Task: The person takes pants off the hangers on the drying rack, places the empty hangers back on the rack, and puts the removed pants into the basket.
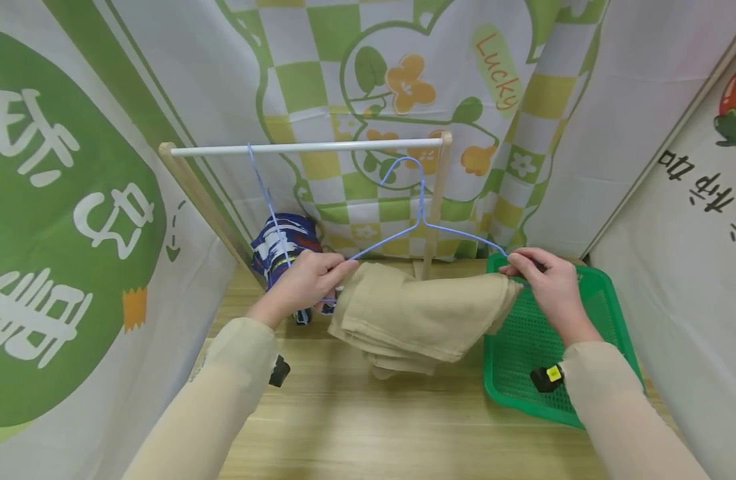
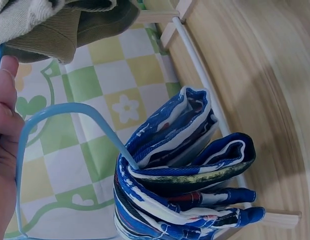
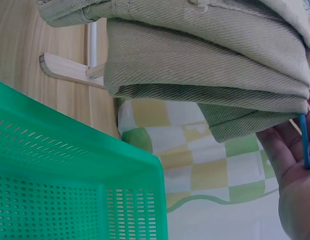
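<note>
A blue wire clothes hanger [image 1: 421,207] is held up in front of the rack, its hook just below the white rail. Over its lower bar hangs a folded khaki cloth garment [image 1: 425,310], apparently trousers. My left hand [image 1: 311,277] pinches the hanger's left end; my right hand [image 1: 542,273] grips the right end, beside the garment's edge. In the right wrist view the garment's folded layers [image 3: 210,65] hang next to the fingers. A second blue hanger [image 1: 266,190] is on the rail at left, bearing a folded blue, white and red patterned garment [image 2: 180,180].
The rack has a white rail [image 1: 308,147] on wooden posts. A green perforated plastic basket [image 1: 494,373] stands on the wooden surface [image 1: 368,427] at right. Behind the rack hangs a checked, printed curtain [image 1: 308,87]; printed cloth walls flank both sides.
</note>
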`<state>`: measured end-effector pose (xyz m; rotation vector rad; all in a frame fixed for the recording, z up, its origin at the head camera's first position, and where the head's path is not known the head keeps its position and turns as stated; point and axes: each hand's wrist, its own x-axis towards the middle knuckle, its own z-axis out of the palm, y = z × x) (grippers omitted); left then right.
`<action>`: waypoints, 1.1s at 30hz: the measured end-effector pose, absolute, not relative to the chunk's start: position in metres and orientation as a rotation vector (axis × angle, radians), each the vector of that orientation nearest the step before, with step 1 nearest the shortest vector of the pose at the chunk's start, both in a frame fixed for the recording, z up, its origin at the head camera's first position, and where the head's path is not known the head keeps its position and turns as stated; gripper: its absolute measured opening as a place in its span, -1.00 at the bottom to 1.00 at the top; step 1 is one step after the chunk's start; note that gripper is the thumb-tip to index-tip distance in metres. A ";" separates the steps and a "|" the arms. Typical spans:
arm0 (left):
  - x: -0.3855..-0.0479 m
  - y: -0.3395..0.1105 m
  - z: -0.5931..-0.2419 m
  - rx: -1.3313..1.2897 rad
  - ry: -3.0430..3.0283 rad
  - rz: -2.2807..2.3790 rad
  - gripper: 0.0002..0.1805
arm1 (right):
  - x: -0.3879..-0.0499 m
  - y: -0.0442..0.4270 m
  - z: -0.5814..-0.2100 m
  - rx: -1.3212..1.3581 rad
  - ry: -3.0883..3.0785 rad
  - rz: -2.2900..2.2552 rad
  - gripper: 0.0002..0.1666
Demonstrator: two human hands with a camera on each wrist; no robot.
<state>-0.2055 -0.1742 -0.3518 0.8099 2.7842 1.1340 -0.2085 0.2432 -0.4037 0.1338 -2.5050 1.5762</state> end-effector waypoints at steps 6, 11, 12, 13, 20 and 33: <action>-0.202 -0.173 -0.351 0.764 2.781 1.183 -0.52 | -0.210 0.243 -0.402 0.060 -2.560 1.536 -0.37; -0.199 -0.170 -0.350 0.741 2.775 1.197 -0.53 | -0.212 0.241 -0.402 0.030 -2.570 1.426 -0.35; -0.198 -0.170 -0.350 0.740 2.778 1.198 -0.53 | -0.212 0.241 -0.402 0.030 -2.572 1.398 -0.35; -0.197 -0.169 -0.350 0.740 2.782 1.201 -0.53 | -0.212 0.240 -0.402 0.030 -2.574 1.370 -0.35; -0.193 -0.165 -0.351 0.743 2.801 1.234 -0.53 | -0.213 0.238 -0.403 0.061 -2.556 1.242 -0.40; -0.187 -0.158 -0.354 0.684 2.824 1.261 -0.51 | -0.209 0.224 -0.409 0.332 -2.361 1.018 -0.51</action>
